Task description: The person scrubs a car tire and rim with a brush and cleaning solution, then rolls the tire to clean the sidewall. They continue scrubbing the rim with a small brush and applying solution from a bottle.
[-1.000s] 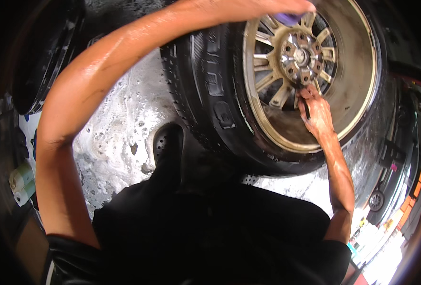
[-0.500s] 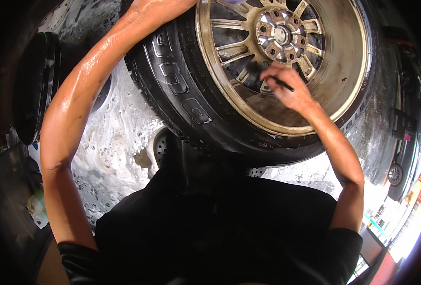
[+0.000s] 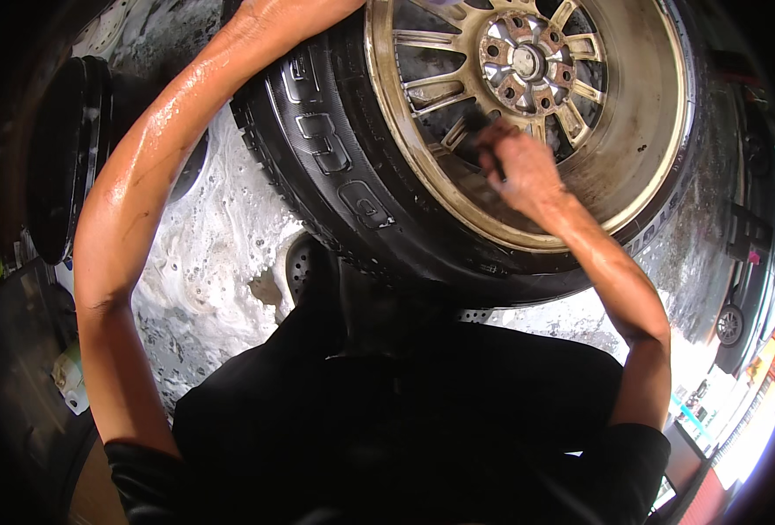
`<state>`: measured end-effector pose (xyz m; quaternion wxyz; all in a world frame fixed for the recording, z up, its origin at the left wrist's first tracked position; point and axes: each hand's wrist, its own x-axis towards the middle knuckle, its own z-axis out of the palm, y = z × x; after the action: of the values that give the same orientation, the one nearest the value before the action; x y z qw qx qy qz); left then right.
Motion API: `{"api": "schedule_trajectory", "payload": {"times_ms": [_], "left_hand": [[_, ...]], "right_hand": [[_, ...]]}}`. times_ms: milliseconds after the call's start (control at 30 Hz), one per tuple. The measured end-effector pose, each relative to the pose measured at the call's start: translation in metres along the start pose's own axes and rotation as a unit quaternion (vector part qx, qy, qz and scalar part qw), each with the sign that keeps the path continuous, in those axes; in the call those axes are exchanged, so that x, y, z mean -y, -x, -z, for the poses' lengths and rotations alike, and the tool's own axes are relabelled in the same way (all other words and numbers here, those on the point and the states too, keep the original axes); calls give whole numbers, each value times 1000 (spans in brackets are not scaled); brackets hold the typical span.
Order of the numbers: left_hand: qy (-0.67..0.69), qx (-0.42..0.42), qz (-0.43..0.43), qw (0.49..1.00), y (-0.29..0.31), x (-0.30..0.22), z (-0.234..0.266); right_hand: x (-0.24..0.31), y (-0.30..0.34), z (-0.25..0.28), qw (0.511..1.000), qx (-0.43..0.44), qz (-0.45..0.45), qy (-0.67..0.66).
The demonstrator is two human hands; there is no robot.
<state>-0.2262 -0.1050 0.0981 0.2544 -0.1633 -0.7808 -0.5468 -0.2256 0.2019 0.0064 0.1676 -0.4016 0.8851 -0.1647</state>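
Note:
A large black tire [image 3: 339, 188] leans in front of me, fitted on a dirty bronze-coloured wheel rim [image 3: 431, 175] with slim spokes and a rusty hub. Inside the rim, my right hand [image 3: 527, 171] is closed around a small dark brush [image 3: 472, 125], whose blurred head is against the spokes below the hub. Over the upper left of the tire reaches my left hand [image 3: 322, 9]; the picture's upper edge cuts it off, so its fingers are hidden. A bit of something pale purple shows at the top of the rim, too little to name.
Soapy water and foam cover the grey floor [image 3: 221, 254]. Another dark tire-like round thing [image 3: 59, 162] stands at the left. Under the tire's near side is my dark perforated shoe [image 3: 300, 262]. A parked car [image 3: 737, 297] shows at the far right.
My right hand has shifted slightly down with the brush, and its grip has turned. The wheel sits slightly lower and further right in view. My left arm stays over the tire.

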Motion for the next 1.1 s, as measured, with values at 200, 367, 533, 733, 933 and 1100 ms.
{"api": "schedule_trajectory", "payload": {"times_ms": [200, 367, 533, 733, 933, 1100], "left_hand": [[17, 2, 19, 1000, 2, -4, 1], [-1, 8, 11, 1000, -1, -7, 1], [14, -3, 27, 1000, 2, -10, -3], [17, -4, 48, 999, 1, -10, -3], [40, -6, 51, 998, 0, -11, -5], [24, -10, 38, 999, 1, -9, -4]], "right_hand": [[-8, -2, 11, 997, -59, -41, 20], [-18, -8, 5, 997, -56, 15, -54], [-9, 0, -9, 999, 31, 5, -44], [-10, -4, -1, 999, 44, 8, -13], [-8, -5, 0, 998, 19, 4, -56], [4, -30, 25, 986, -134, 42, -92]]}}
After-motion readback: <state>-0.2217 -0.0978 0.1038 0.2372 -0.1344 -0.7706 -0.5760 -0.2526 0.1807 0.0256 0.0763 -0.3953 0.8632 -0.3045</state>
